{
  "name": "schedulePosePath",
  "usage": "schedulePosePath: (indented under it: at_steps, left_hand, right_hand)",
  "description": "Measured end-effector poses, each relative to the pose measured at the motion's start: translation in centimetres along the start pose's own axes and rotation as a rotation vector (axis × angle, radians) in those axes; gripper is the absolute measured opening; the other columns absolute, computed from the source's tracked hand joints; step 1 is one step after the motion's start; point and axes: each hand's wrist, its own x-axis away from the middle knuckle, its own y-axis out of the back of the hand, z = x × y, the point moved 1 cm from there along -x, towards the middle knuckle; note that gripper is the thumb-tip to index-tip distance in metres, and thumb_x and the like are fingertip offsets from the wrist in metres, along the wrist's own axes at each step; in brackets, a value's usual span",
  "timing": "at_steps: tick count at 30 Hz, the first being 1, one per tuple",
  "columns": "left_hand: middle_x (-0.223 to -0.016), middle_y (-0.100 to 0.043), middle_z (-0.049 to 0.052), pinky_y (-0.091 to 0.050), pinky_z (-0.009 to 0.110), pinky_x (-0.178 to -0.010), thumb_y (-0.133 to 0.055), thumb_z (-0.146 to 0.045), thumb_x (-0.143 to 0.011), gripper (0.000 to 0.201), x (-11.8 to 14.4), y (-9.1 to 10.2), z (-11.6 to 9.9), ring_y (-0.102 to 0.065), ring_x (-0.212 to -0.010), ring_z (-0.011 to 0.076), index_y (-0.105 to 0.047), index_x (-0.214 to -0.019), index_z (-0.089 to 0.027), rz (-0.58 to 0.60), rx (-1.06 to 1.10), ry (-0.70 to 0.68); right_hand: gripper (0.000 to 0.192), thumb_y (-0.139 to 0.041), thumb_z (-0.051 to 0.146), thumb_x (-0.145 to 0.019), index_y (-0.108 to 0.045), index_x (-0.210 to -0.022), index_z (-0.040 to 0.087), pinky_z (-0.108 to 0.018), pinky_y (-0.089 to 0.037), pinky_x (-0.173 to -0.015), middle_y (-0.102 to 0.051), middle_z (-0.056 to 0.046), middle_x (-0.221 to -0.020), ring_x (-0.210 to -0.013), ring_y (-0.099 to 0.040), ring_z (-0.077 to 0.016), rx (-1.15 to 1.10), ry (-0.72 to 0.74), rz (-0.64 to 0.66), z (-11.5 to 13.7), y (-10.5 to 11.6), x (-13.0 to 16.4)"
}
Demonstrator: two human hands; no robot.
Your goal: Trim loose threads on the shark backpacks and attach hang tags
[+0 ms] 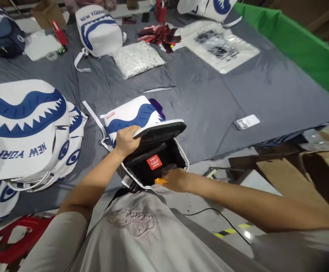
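A: White-and-blue backpack lying at the near edge of the grey-covered worktop, main compartment unzipped and facing the body. Reason for that placement?

B: Close to the edge for both arms to reach in without stretching. Opening turned toward the viewer for a direct look at the black lining and the red label inside.

A: Left hand?

B: Grip closed over the rim of the front flap, lifting it and holding the compartment open. Without that hold, flap likely to drop shut.

A: Right hand?

B: Down at the lower lip of the opening, grip closed around a small orange object. Blurred; exact kind not discernible.

A: Surroundings?

B: Stack of matching backpacks to the left, lettering "NEW YORK" upside down. Another backpack upright further back, beside a clear bag of white pieces. Small white device to the right, well apart.
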Motion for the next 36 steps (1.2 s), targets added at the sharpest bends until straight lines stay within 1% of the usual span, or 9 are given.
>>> schedulePosePath:
  at_steps: [2, 5, 8, 13, 15, 20, 28, 33, 36]
  left_hand:
    - [-0.069, -0.07, 0.003, -0.043, 0.025, -0.06, -0.059, -0.029, -0.091, 0.017, 0.2, 0.0, -0.8, -0.064, -0.061, 0.0144, -0.068, -0.08, -0.018, 0.011, -0.03, 0.14]
    - [-0.07, -0.07, 0.003, -0.041, 0.025, -0.06, -0.059, -0.037, -0.092, 0.024, 0.3, -0.1, -2.0, -0.064, -0.061, 0.0151, -0.069, -0.08, -0.019, 0.077, -0.04, 0.283]
    - [-0.068, -0.069, 0.003, -0.038, 0.026, -0.059, -0.059, -0.039, -0.092, 0.026, 0.5, -0.2, -1.9, -0.061, -0.06, 0.0156, -0.068, -0.078, -0.019, 0.056, -0.071, 0.376]
    - [-0.064, -0.066, 0.002, -0.035, 0.027, -0.06, -0.059, -0.039, -0.092, 0.029, 0.8, -0.8, -0.3, -0.057, -0.059, 0.0155, -0.067, -0.074, -0.018, -0.138, -0.095, 0.542]
    - [-0.065, -0.065, 0.002, -0.036, 0.027, -0.061, -0.059, -0.04, -0.092, 0.029, 0.8, -1.3, -0.4, -0.057, -0.059, 0.0154, -0.067, -0.074, -0.018, -0.152, -0.079, 0.54]
    - [-0.062, -0.062, 0.0, -0.035, 0.026, -0.059, -0.059, -0.043, -0.091, 0.032, 0.6, -1.5, -2.1, -0.054, -0.057, 0.0138, -0.065, -0.071, -0.019, -0.141, -0.017, 0.447]
    - [-0.057, -0.057, -0.003, -0.035, 0.024, -0.056, -0.06, -0.045, -0.09, 0.035, -0.8, -0.6, -3.6, -0.049, -0.052, 0.0111, -0.063, -0.067, -0.019, -0.166, 0.01, 0.33]
    - [-0.059, -0.059, -0.003, -0.037, 0.022, -0.056, -0.062, -0.038, -0.09, 0.029, -1.4, 0.2, -6.9, -0.051, -0.053, 0.0095, -0.065, -0.07, -0.018, -0.095, 0.101, 0.208]
    - [-0.061, -0.06, -0.004, -0.038, 0.021, -0.056, -0.063, -0.035, -0.09, 0.025, -1.4, 1.4, -8.5, -0.052, -0.053, 0.0085, -0.066, -0.073, -0.018, -0.083, 0.093, 0.141]
  right_hand:
    - [0.04, -0.05, 0.052, -0.098, -0.071, -0.109, 0.02, -0.035, -0.053, -0.074, -0.073, -0.012, -0.097, -0.089, -0.071, -0.0278, 0.024, -0.185, -0.002, -2.3, 2.0, 1.4]
    - [0.055, -0.03, 0.051, -0.103, -0.059, -0.13, 0.013, -0.039, -0.052, -0.077, -0.07, -0.02, -0.105, -0.098, -0.069, -0.0332, 0.044, -0.492, -0.17, -5.2, 5.1, 0.3]
    - [0.049, -0.026, 0.038, -0.105, -0.054, -0.134, 0.009, -0.04, -0.05, -0.084, -0.067, -0.023, -0.116, -0.109, -0.066, -0.0335, 0.011, -0.598, -0.195, -6.6, 5.0, -1.0]
    - [0.033, -0.062, 0.04, -0.093, -0.068, -0.12, 0.022, -0.028, -0.051, -0.081, -0.073, -0.01, -0.11, -0.102, -0.069, -0.0246, -0.109, -0.49, 0.035, -5.8, -0.8, 2.3]
    - [0.036, -0.067, 0.039, -0.09, -0.066, -0.123, 0.025, -0.025, -0.05, -0.078, -0.073, -0.006, -0.108, -0.098, -0.07, -0.0219, -0.133, -0.434, 0.054, -4.5, -2.6, 3.3]
    - [0.035, -0.042, 0.031, -0.102, -0.054, -0.13, 0.013, -0.033, -0.05, -0.078, -0.071, -0.018, -0.104, -0.097, -0.071, -0.0291, -0.08, -0.418, -0.108, -1.0, -5.2, 1.3]
    - [0.027, -0.042, 0.017, -0.098, -0.054, -0.122, 0.012, -0.036, -0.05, -0.078, -0.072, -0.018, -0.091, -0.092, -0.072, -0.0309, -0.092, -0.282, -0.223, 1.0, -9.6, 0.5]
    - [0.03, -0.043, 0.022, -0.098, -0.054, -0.126, 0.017, -0.032, -0.049, -0.079, -0.072, -0.015, -0.102, -0.094, -0.07, -0.0267, -0.157, -0.176, -0.353, 3.9, -10.9, -3.8]
    - [0.034, -0.039, 0.026, -0.101, -0.052, -0.13, 0.015, -0.032, -0.049, -0.079, -0.071, -0.016, -0.107, -0.095, -0.069, -0.0262, -0.234, -0.186, -0.461, 4.6, -11.1, -6.9]
